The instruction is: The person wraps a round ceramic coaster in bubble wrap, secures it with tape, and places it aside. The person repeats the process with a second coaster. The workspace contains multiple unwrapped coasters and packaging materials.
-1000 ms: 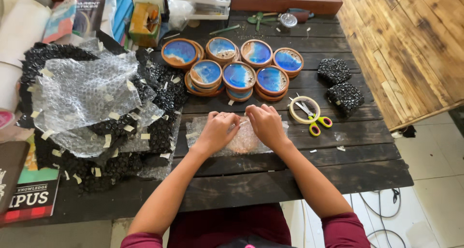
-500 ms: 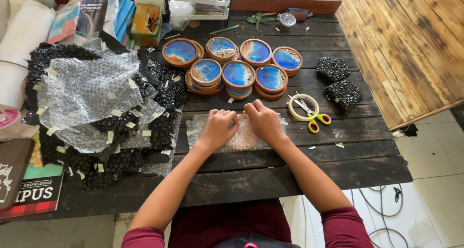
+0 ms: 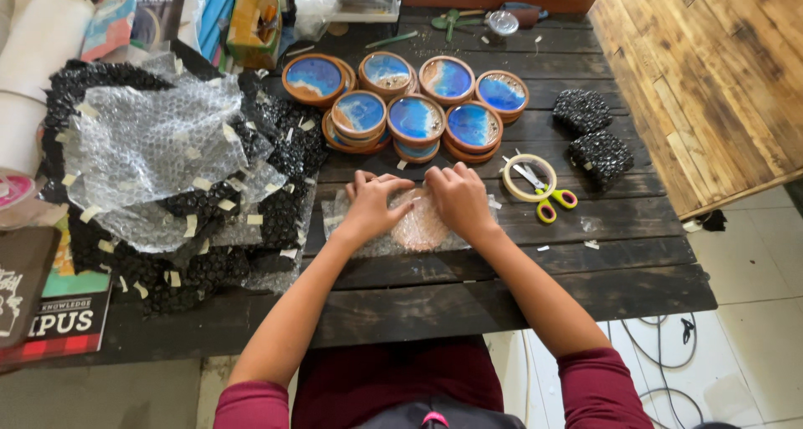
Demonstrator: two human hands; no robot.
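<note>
Little has moved since the earlier frames: both hands stayed on the same spot at table centre, fingers shifted slightly inward, nothing else displaced. Left hand (image 3: 374,205) and right hand (image 3: 458,201) are pressed palm-down, fingers curled and gripping the clear bubble-wrap sheet (image 3: 368,243) folded over a round disc (image 3: 421,227), pinkish through the plastic; it lies flat on the dark plank table (image 3: 468,299), dead centre, between the hands. Progress, judged from the layout: two black-wrapped bundles (image 3: 592,136) sit finished at 2 o'clock, well apart from the hands; this disc is mid-wrap, fold not yet taped. Still unwrapped: stacked blue-and-wood round coasters (image 3: 416,104) at 12 o'clock, several piles touching each other. Tape roll (image 3: 529,178) and yellow-handled scissors (image 3: 544,193) lie at 3 o'clock, just beside the right hand, untouched. Supply heap of clear and black bubble wrap with tape tabs (image 3: 167,170) at 9 to 10 o'clock. So early: most of the batch remains
</note>
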